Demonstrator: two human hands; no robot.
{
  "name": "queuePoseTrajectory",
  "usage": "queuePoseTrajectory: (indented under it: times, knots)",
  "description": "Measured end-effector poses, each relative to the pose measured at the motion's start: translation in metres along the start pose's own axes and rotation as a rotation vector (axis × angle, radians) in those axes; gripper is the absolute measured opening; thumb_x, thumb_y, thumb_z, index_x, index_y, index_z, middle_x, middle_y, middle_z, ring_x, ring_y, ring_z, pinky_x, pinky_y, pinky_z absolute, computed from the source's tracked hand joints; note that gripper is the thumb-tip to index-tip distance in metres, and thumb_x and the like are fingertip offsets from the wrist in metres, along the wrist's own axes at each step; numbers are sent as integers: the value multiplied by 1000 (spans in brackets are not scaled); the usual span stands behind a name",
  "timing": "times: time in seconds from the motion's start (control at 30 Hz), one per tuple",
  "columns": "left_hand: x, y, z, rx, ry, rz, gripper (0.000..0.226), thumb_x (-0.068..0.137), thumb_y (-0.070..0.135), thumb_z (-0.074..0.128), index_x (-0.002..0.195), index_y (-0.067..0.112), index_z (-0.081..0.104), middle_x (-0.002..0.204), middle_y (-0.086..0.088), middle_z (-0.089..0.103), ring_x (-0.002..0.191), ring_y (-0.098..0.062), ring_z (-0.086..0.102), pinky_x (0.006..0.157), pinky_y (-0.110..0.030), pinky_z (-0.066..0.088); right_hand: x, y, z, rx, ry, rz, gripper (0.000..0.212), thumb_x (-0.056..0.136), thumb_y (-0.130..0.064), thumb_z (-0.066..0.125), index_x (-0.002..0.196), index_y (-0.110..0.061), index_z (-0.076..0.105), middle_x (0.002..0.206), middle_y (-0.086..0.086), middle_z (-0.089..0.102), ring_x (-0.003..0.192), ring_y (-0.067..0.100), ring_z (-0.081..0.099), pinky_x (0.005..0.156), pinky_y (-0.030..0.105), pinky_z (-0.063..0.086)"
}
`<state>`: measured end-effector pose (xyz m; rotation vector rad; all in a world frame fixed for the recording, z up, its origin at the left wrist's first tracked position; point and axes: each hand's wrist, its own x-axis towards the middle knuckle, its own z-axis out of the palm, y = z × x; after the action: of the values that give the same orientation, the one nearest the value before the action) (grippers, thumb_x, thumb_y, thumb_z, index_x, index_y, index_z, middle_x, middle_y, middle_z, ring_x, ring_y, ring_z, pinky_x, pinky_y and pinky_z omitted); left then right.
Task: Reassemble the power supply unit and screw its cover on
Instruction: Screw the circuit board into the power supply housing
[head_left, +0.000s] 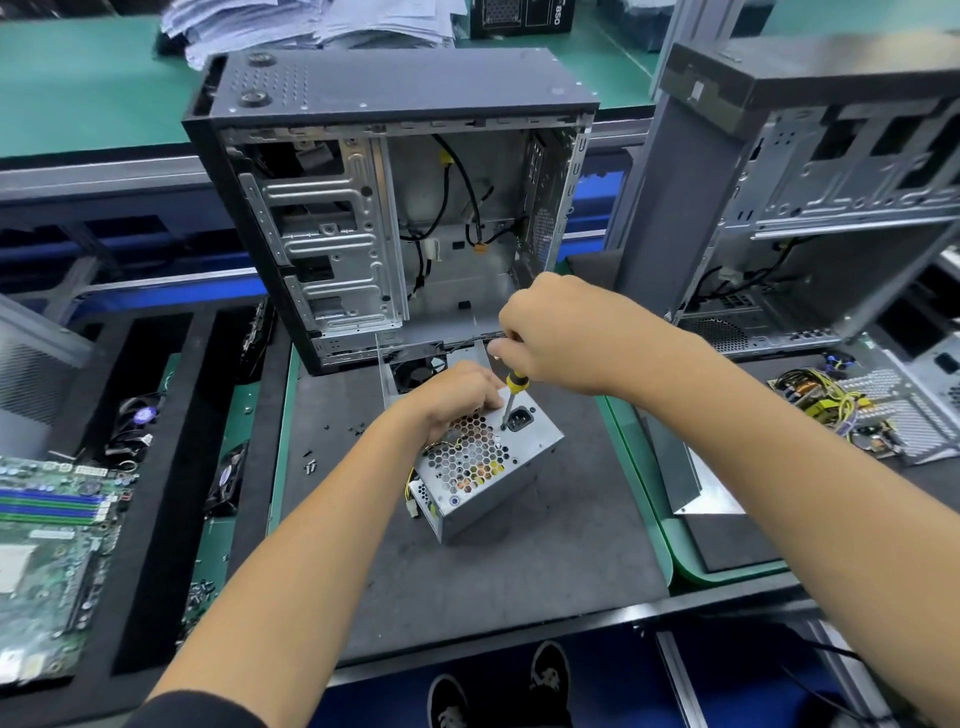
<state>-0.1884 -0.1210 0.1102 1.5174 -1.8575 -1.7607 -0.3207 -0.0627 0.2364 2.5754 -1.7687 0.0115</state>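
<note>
A silver power supply unit (485, 467) stands tilted on the grey mat, its honeycomb-vented face and black socket turned up. My left hand (454, 397) grips its upper left edge, fingers curled over the metal. My right hand (556, 335) holds a screwdriver (511, 400) with a yellow and black handle, upright, its tip set on the face beside the socket. Yellow wires show at the unit's left side. Behind the unit an open metal cover piece (387, 382) with a fan (418, 371) stands on the mat.
An open computer case (395, 208) stands behind the mat (493, 571). A second case (810, 208) stands at the right, with a dismantled supply and wires (852, 410) below it. Loose screws (310, 466) lie left on the mat. A motherboard (52, 545) lies far left.
</note>
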Motion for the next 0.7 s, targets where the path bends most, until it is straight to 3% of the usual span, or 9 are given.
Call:
queuePoseTrajectory:
  times: [0.07,0.13,0.2,0.27,0.4,0.5,0.57,0.63,0.7]
  knots:
    - [-1,-1,0,-14,-6,-4,28,64,3,51,44,22,44,61,0,37,66,-19,32,71,-38,23,-3,-3,1,-68,25,-1,44,97,-41,44,62,-18,29,64,-1,32,53,15,30,46,28,17]
    - [-3,1,1,-33,-8,17,12,60,6,51,60,16,46,71,-6,40,73,-21,32,73,-39,23,-6,-3,1,-3,-30,-55,31,94,-42,48,78,-17,40,81,0,39,57,15,36,49,30,23]
    - [-3,3,2,-29,-27,47,17,61,3,49,75,10,43,82,-10,35,78,-24,26,75,-39,20,-7,-2,-3,146,-146,-124,16,89,-26,56,93,-18,43,96,-1,38,64,15,43,53,29,27]
    - [-3,4,2,-34,-10,41,20,66,-2,48,77,13,41,83,-10,32,77,-23,24,74,-39,20,-5,-2,-8,146,-166,-127,12,86,-14,56,86,-19,45,91,-1,43,73,17,45,57,27,29]
    - [-4,5,1,2,10,20,37,68,-4,47,48,24,35,70,-5,27,68,-20,22,67,-37,18,-3,-10,-5,-139,-14,-7,40,101,-34,39,65,-18,29,65,0,30,68,24,37,52,30,21]
    - [-4,4,1,-24,-4,43,22,65,-3,45,69,17,37,73,-9,27,66,-18,21,67,-37,19,-7,-10,-3,-17,-61,-32,28,99,-40,41,82,-18,38,79,1,35,65,22,41,54,33,26]
    - [-5,4,2,-31,-9,65,23,62,-3,43,77,14,38,80,-11,29,68,-18,19,65,-36,17,-7,-6,-8,177,-185,-101,13,92,-27,53,92,-18,43,95,-1,39,70,20,47,57,32,34]
    - [-5,5,3,-22,3,69,25,65,-6,44,71,16,33,81,-10,28,67,-17,18,62,-35,14,-5,-5,-9,131,-177,-127,11,88,-16,55,84,-18,45,84,-2,40,73,18,44,54,21,31]
    - [-3,4,2,-14,23,53,31,68,-7,45,61,20,31,77,-9,27,64,-15,22,61,-33,16,-3,-10,-7,-73,-65,-58,27,96,-25,48,73,-15,36,68,-3,32,66,19,36,48,23,21]
